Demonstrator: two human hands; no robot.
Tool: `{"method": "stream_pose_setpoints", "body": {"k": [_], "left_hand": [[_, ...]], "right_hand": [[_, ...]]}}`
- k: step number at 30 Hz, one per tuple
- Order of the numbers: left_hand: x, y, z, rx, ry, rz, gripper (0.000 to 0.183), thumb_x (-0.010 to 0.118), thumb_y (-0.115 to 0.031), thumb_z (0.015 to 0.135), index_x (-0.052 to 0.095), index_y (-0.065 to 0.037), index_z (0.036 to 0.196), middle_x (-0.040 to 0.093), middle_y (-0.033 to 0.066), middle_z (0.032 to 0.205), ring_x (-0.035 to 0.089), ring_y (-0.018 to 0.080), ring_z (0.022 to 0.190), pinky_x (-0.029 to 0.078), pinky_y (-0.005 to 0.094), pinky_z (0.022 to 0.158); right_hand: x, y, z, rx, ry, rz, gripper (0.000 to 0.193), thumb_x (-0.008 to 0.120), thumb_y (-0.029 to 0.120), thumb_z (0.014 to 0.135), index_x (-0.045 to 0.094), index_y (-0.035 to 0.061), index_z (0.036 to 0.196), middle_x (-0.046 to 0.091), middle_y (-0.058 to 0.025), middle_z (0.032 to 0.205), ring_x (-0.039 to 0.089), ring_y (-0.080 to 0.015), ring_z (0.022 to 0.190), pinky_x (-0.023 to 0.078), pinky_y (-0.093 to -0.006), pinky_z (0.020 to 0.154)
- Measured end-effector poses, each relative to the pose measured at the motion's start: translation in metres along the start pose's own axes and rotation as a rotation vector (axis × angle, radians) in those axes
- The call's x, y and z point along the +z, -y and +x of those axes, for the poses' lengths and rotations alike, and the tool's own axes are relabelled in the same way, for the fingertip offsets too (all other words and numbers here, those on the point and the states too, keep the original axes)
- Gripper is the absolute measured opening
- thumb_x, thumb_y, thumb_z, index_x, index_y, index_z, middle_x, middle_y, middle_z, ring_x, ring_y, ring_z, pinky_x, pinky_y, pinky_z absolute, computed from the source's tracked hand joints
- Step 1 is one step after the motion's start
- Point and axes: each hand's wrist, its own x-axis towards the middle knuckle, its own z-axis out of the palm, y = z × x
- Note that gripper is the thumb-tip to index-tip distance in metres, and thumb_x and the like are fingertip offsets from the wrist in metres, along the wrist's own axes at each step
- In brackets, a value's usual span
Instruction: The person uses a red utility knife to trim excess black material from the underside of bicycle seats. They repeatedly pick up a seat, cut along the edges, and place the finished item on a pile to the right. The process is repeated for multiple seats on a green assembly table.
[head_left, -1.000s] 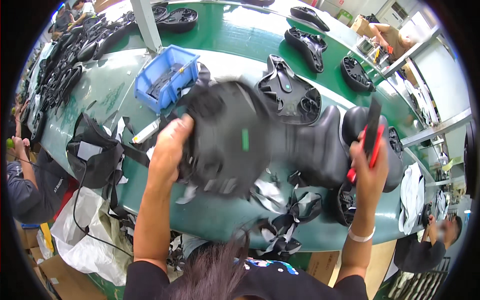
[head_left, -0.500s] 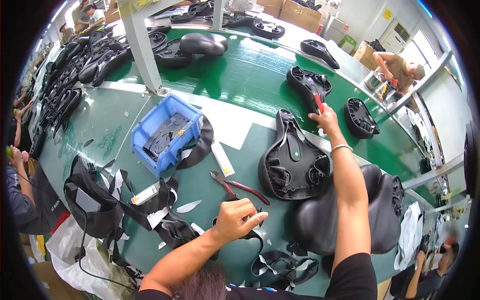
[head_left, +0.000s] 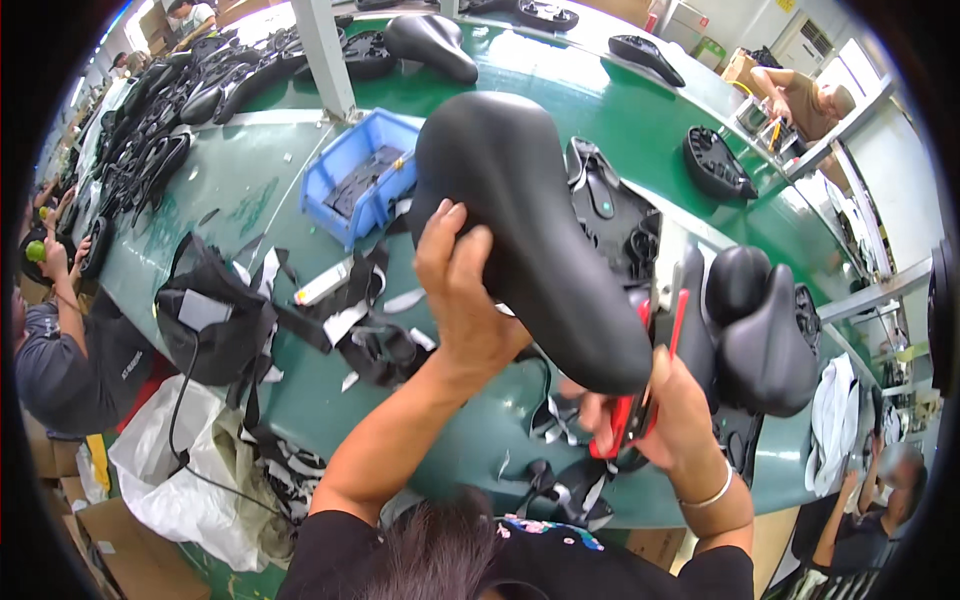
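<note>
The black saddle [head_left: 535, 215] is held up above the tabletop [head_left: 250, 175], in the middle of the frame. It slants, its broad end toward the upper centre and its narrow nose pointing to the lower right. The left hand [head_left: 468, 300] is clamped on its left edge near the middle, the fingers lying over the smooth cover; the thumb is hard to make out. The right hand [head_left: 678, 412] grips a red tool [head_left: 622, 425] just beside the nose, to its lower right; whether tool and saddle touch, I cannot tell. The two hands are apart, the front half of the saddle reaching across from one to the other.

Behind the saddle, and partly hidden by it, an upturned shell [head_left: 603, 200] lies right of centre. Two more saddles [head_left: 768, 355] sit at the right, beyond the right hand. Left of the broad end stands a blue bin [head_left: 388, 195] with small dark pieces in it. Black and white scraps [head_left: 375, 350] lie left of the left hand, near a white stick [head_left: 325, 283], with a black bag [head_left: 215, 330] farther left.
</note>
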Motion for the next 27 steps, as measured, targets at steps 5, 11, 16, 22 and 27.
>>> {"method": "stream_pose_setpoints", "body": {"k": [5, 11, 16, 22, 27], "left_hand": [[-0.088, -0.010, 0.033, -1.123, 0.324, -0.902, 0.045, 0.063, -0.015, 0.082, 0.049, 0.003, 0.121, 0.058, 0.0109, 0.107, 0.059, 0.0158, 0.095, 0.048, 0.0286, 0.083], [-0.117, 0.008, 0.005, -1.520, 0.852, -0.781, 0.059, 0.066, -0.028, 0.079, 0.048, 0.003, 0.126, 0.059, 0.0081, 0.104, 0.060, 0.0136, 0.088, 0.051, 0.0264, 0.078], [-0.095, 0.005, 0.023, -1.292, 1.062, -0.718, 0.053, 0.068, -0.029, 0.077, 0.054, 0.004, 0.116, 0.061, 0.0087, 0.099, 0.059, 0.0121, 0.087, 0.050, 0.0259, 0.074], [-0.100, 0.010, 0.005, -1.327, 0.952, -0.716, 0.044, 0.067, -0.028, 0.077, 0.059, 0.006, 0.105, 0.062, 0.0086, 0.092, 0.058, 0.0116, 0.079, 0.049, 0.0260, 0.073], [-0.126, -0.015, -0.005, -1.367, 0.766, -0.634, 0.046, 0.067, -0.023, 0.078, 0.056, 0.007, 0.111, 0.062, 0.0094, 0.093, 0.059, 0.0123, 0.083, 0.049, 0.0265, 0.076]], "right_hand": [[-0.036, -0.038, -0.037, -0.329, -0.322, -0.545, 0.034, 0.056, 0.015, 0.095, 0.042, 0.0004, 0.122, 0.058, -0.0090, 0.084, 0.059, -0.0143, 0.056, 0.051, -0.0277, 0.053], [-0.059, -0.054, -0.046, -0.621, -0.170, -1.623, 0.049, 0.068, 0.009, 0.081, 0.057, 0.0101, 0.128, 0.057, -0.0066, 0.075, 0.055, -0.0190, 0.058, 0.047, -0.0288, 0.055], [-0.048, -0.029, -0.025, -0.739, 0.098, -2.058, 0.056, 0.065, 0.010, 0.080, 0.052, 0.0187, 0.133, 0.048, -0.0035, 0.069, 0.052, -0.0199, 0.056, 0.044, -0.0336, 0.051], [-0.057, -0.087, -0.067, -0.278, -0.100, -1.928, 0.058, 0.060, 0.017, 0.089, 0.037, 0.0116, 0.142, 0.052, -0.0123, 0.064, 0.055, -0.0295, 0.048, 0.043, -0.0411, 0.043], [-0.016, -0.135, -0.118, -0.011, -0.338, -1.453, 0.057, 0.060, 0.010, 0.089, 0.035, 0.0042, 0.140, 0.065, -0.0233, 0.105, 0.065, -0.0429, 0.080, 0.053, -0.0453, 0.064]]}}
